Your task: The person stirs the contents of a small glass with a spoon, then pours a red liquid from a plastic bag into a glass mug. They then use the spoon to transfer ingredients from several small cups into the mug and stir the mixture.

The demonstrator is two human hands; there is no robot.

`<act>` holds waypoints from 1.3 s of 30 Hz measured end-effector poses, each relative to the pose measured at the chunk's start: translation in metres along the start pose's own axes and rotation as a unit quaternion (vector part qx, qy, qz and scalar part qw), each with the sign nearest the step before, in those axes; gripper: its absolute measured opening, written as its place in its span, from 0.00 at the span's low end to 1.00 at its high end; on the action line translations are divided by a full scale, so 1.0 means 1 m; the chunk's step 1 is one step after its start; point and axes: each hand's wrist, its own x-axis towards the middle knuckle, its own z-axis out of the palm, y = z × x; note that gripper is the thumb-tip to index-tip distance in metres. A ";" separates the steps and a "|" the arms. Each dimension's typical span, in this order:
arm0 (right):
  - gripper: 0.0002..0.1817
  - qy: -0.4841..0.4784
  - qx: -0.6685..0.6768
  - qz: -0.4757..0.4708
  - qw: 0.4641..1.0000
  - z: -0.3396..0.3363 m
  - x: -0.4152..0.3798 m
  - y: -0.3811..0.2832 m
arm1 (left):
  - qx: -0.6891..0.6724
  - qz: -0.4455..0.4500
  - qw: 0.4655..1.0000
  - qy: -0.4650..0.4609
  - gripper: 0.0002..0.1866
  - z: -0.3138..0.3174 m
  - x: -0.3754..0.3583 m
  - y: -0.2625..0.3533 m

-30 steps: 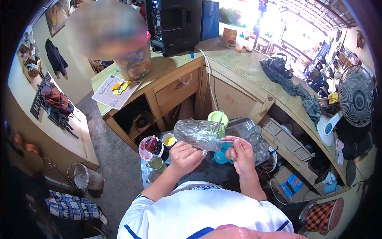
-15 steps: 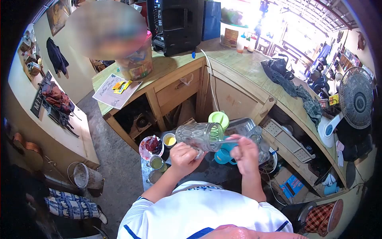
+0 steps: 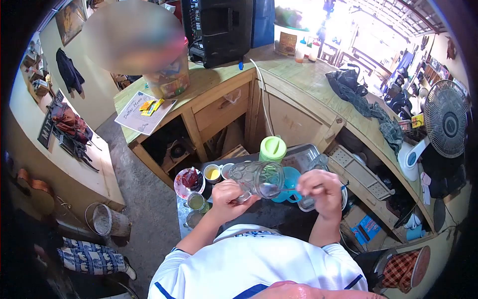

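Over the last second I see the glass mug (image 3: 251, 178) come lower and nearer the person, its mouth turning more toward my view. The right hand (image 3: 321, 190) moves farther to the right, and the bowl of the spoon (image 3: 289, 190) now shows within the ring of the rim. I take that to mean the spoon is working at the opening rather than deep inside, though through the glass I can't tell how far in it sits.

The mug is in the air above the dark tabletop (image 3: 269, 217), in front of the green jug (image 3: 273, 148) and just left of the blue jug (image 3: 290, 182). It lies nearly on its side: I read its long axis as running from the base, at left and away, to the mouth, at right and slightly toward the person. The spoon runs roughly left to right, bowl to the left.

The left hand (image 3: 230, 200) has its fingers curled round the mug's handle. The right hand's fingers pinch the spoon's handle. Near the left hand I have a yellow-filled cup (image 3: 212, 174) and a green-filled glass (image 3: 196, 202).
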 end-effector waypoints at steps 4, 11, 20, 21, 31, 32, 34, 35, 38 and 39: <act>0.19 -0.198 -0.110 0.148 0.963 0.014 0.012 -0.010 | 0.008 -0.048 0.999 -0.011 0.24 -0.002 -0.006 -0.001; 0.06 -0.174 -0.286 0.036 0.942 0.026 0.022 -0.004 | -0.035 -0.105 0.993 -0.028 0.28 -0.005 -0.007 -0.001; 0.12 -0.188 -0.343 -0.014 0.920 0.024 0.041 -0.014 | -0.336 -0.334 0.880 -0.005 0.28 -0.015 -0.014 -0.007; 0.11 -0.169 -0.325 -0.014 0.930 0.019 0.043 -0.014 | -0.340 -0.352 0.872 -0.020 0.28 -0.017 -0.013 -0.006; 0.12 -0.199 -0.151 0.011 0.968 0.004 0.065 -0.008 | -0.516 -0.387 0.764 -0.022 0.18 -0.016 -0.023 -0.015; 0.12 -0.201 -0.151 0.012 0.968 0.000 0.065 -0.007 | -0.537 -0.389 0.748 -0.031 0.16 -0.014 -0.027 -0.020; 0.11 -0.159 -0.080 0.002 0.984 -0.003 0.067 -0.006 | -0.558 -0.390 0.732 -0.037 0.16 -0.011 -0.030 -0.021; 0.10 -0.186 -0.042 0.022 0.981 0.010 0.067 -0.006 | -0.592 -0.388 0.705 -0.046 0.18 -0.010 -0.029 -0.020; 0.07 -0.272 -0.067 0.025 0.960 0.017 0.068 -0.003 | -0.617 -0.394 0.678 -0.066 0.18 -0.009 -0.029 -0.022; 0.07 -0.242 -0.063 0.061 0.966 0.010 0.071 -0.012 | -0.629 -0.383 0.674 -0.066 0.18 -0.006 -0.028 -0.022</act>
